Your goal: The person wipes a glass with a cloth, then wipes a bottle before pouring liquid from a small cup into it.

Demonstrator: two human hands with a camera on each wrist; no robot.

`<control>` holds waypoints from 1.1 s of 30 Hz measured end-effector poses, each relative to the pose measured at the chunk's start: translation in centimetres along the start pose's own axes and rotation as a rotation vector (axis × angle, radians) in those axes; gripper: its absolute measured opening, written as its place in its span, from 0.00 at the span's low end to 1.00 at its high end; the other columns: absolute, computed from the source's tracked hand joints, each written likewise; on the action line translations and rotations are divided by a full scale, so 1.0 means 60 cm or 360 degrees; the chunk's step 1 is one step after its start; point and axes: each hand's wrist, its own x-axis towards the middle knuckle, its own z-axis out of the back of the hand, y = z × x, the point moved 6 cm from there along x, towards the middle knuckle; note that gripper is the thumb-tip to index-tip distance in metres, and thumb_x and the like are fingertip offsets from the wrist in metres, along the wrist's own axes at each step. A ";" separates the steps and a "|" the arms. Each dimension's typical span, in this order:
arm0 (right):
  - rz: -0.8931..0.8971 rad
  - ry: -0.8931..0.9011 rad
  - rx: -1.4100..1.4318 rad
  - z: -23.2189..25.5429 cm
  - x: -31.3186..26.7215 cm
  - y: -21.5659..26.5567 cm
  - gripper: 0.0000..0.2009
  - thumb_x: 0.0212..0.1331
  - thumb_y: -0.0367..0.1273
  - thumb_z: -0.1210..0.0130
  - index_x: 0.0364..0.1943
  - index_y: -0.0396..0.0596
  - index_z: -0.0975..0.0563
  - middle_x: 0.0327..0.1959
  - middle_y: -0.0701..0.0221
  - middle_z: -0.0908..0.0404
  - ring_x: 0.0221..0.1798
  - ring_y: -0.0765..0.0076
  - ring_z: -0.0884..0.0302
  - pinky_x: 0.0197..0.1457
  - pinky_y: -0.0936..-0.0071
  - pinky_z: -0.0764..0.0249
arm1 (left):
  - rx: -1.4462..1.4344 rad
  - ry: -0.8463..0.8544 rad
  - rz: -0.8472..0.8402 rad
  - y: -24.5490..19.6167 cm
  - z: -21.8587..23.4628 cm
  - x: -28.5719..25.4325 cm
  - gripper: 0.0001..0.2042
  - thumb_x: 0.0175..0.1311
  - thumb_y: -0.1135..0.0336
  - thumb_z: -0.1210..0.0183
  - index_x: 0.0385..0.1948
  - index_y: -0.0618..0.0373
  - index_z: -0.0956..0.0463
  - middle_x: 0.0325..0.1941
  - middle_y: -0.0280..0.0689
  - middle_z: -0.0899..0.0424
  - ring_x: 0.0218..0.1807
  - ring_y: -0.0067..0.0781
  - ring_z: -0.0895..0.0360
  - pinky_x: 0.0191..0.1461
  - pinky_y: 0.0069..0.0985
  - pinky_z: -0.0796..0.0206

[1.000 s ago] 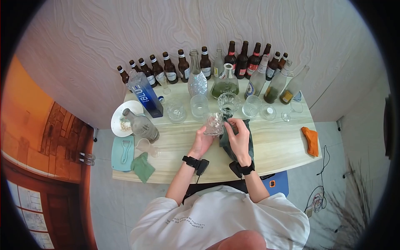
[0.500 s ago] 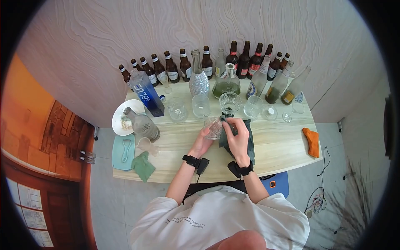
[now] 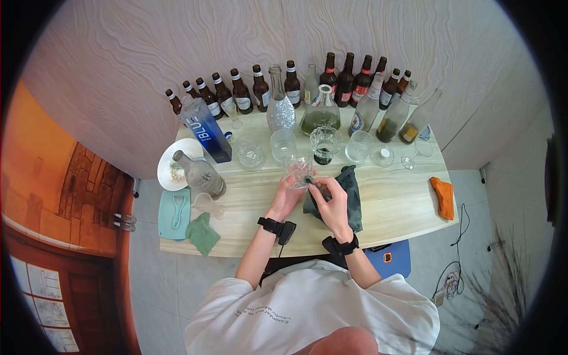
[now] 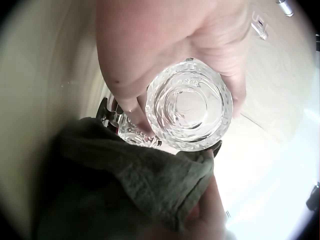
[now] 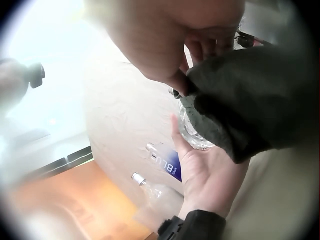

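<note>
In the head view my left hand (image 3: 285, 198) grips a clear cut-glass tumbler (image 3: 297, 168) above the table, fingers curled round its side. The left wrist view shows the round patterned base of that tumbler (image 4: 191, 107) facing the camera. My right hand (image 3: 332, 204) pinches a dark green cloth (image 3: 349, 198) at the tumbler's rim, and the rest of the cloth hangs down below the hand. In the right wrist view the cloth (image 5: 240, 100) covers part of the glass.
Several glasses stand just beyond the hands, among them a flared glass (image 3: 325, 142) and a tumbler (image 3: 359, 148). Behind are a decanter (image 3: 321, 118) and rows of brown bottles (image 3: 241, 94). Left sit a tilted blue bottle (image 3: 207, 133), a plate (image 3: 165, 160) and a green cloth (image 3: 203, 235); right, an orange cloth (image 3: 442, 198).
The tumbler has tipped more upright and shifted slightly left and up. My right hand has moved left and down with the cloth, which now spreads wider below it.
</note>
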 end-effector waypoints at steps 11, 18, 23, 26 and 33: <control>-0.0101 -0.0244 0.0060 0.024 0.047 -0.028 0.09 0.67 0.27 0.31 0.48 0.41 0.16 0.38 0.68 0.15 0.36 0.70 0.22 0.42 0.73 0.26 | -0.0095 -0.0108 0.0083 0.005 -0.018 -0.004 0.44 0.70 0.37 0.37 0.81 0.53 0.38 0.78 0.35 0.26 0.78 0.33 0.31 0.84 0.37 0.45; -0.0059 -0.0092 0.0011 0.003 0.005 -0.015 0.10 0.65 0.27 0.29 0.47 0.42 0.16 0.37 0.66 0.16 0.34 0.67 0.22 0.40 0.71 0.25 | -0.0012 -0.0044 -0.0092 0.016 0.006 -0.004 0.42 0.69 0.39 0.33 0.80 0.49 0.38 0.75 0.34 0.25 0.77 0.35 0.31 0.83 0.39 0.45; 0.0180 -0.0053 -0.0052 -0.009 -0.003 0.020 0.09 0.63 0.25 0.29 0.45 0.42 0.16 0.36 0.64 0.16 0.34 0.60 0.19 0.39 0.68 0.23 | -0.0035 -0.0132 -0.0037 0.006 -0.005 -0.010 0.41 0.70 0.44 0.30 0.78 0.50 0.39 0.70 0.34 0.22 0.74 0.35 0.27 0.79 0.41 0.38; 0.0220 -0.0053 -0.0052 -0.016 0.001 0.028 0.09 0.63 0.25 0.29 0.45 0.41 0.16 0.37 0.63 0.16 0.35 0.60 0.19 0.40 0.68 0.23 | -0.0042 -0.0205 0.0010 0.013 0.011 -0.011 0.39 0.70 0.45 0.31 0.77 0.50 0.37 0.70 0.35 0.22 0.73 0.35 0.27 0.79 0.40 0.37; 0.0214 -0.0269 -0.0095 0.017 0.036 0.033 0.09 0.65 0.25 0.31 0.47 0.41 0.16 0.39 0.64 0.16 0.39 0.60 0.18 0.43 0.67 0.24 | -0.0213 -0.0137 0.0093 0.030 0.022 -0.011 0.43 0.65 0.41 0.28 0.77 0.50 0.36 0.71 0.37 0.22 0.73 0.36 0.25 0.80 0.41 0.38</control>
